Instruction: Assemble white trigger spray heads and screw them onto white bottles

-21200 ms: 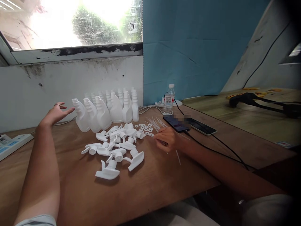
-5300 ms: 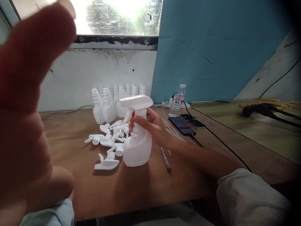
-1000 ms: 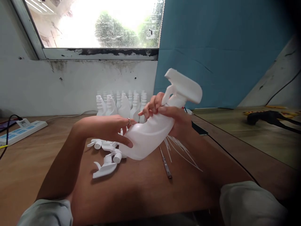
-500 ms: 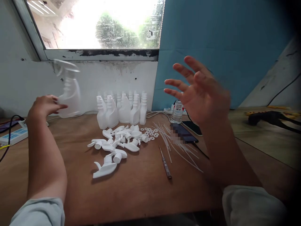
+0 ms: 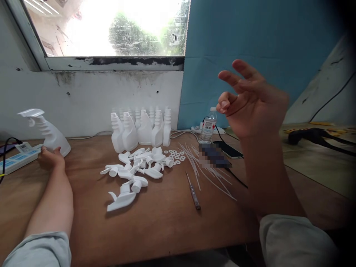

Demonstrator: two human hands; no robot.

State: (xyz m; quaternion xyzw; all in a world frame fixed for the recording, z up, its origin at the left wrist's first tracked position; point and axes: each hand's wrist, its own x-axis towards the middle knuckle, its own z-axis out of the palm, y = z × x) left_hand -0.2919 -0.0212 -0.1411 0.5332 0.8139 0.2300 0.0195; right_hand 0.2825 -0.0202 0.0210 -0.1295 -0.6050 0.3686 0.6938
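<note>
My left hand (image 5: 50, 157) grips the lower part of a white spray bottle (image 5: 54, 137) at the far left of the table. The bottle leans to the left, and its trigger head is fitted on top. Raised on the right, my right hand (image 5: 254, 100) holds nothing; some fingers are stretched apart and others curl inward. Several white spray bottles without heads (image 5: 144, 129) stand against the wall. In front of them lies a heap of white trigger sprayer heads (image 5: 139, 165). Small white washers (image 5: 175, 157) and thin white tubes (image 5: 194, 163) lie to the right of the heap.
A screwdriver (image 5: 193, 193) lies on the brown table (image 5: 155, 230). Behind the tubes are a clear water bottle (image 5: 208, 128), a partly blurred dark device (image 5: 214, 154) and a phone (image 5: 230, 150). A power strip (image 5: 19, 161) with cables sits beside my left hand.
My left hand has moved left and down with the spray bottle, which now leans near the power strip. My right hand has shifted slightly right, and some of its fingers have curled.
</note>
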